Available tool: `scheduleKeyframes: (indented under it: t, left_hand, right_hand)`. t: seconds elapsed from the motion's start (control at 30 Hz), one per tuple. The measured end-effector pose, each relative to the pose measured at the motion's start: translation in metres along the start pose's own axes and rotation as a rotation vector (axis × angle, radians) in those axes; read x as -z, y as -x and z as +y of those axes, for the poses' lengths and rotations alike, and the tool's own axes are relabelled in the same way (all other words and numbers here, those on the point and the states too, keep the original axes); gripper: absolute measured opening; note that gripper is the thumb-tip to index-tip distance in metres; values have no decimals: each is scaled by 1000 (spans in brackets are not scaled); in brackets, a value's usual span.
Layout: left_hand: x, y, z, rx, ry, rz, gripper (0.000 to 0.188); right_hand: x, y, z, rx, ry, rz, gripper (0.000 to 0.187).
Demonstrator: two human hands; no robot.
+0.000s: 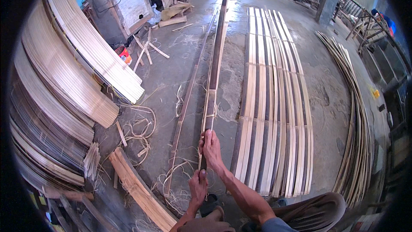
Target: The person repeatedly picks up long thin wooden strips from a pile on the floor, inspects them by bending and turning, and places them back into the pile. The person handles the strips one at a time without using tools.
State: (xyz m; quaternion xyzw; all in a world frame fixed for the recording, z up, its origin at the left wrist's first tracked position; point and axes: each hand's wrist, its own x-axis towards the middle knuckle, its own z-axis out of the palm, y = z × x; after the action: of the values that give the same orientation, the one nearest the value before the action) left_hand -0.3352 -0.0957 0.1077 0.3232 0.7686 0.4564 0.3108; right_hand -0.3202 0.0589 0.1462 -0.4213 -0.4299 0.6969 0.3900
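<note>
A long, narrow bundle of bamboo strips (213, 79), dark brown with pale edges, runs away from me up the middle of the view. My right hand (211, 148) is closed around it, thumb on top. Nearer to me, my left hand (198, 187) grips the bundle's near end, thumb upward. A thin pale tie (210, 115) crosses the strips just beyond my right hand. Another dark bamboo strip (184, 107) lies on the floor to the left, beside curly pale shavings (176, 169).
Rows of dark and pale bamboo slats (277, 90) lie on the floor at right, with a loose strip pile (358, 133) beyond. Stacked slat bundles (64, 60) fill the left. A wooden plank (139, 189) lies front left; a red tub (123, 55) and a pillar (330, 0) stand farther back.
</note>
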Motion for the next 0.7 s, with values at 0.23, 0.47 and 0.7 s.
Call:
scheduleKeyframes:
  t: [0.23, 0.47, 0.7]
  left_hand:
    - [-3, 1, -48, 57, -178, -36, 47]
    - [20, 18, -51, 329, -86, -278, 38]
    - [111, 54, -107, 597, 788, -130, 42]
  right_hand:
    - [10, -9, 48, -163, -111, 35, 38]
    - [17, -6, 103, -276, -261, 20, 35]
    - [-10, -34, 56, -181, -385, -103, 36]
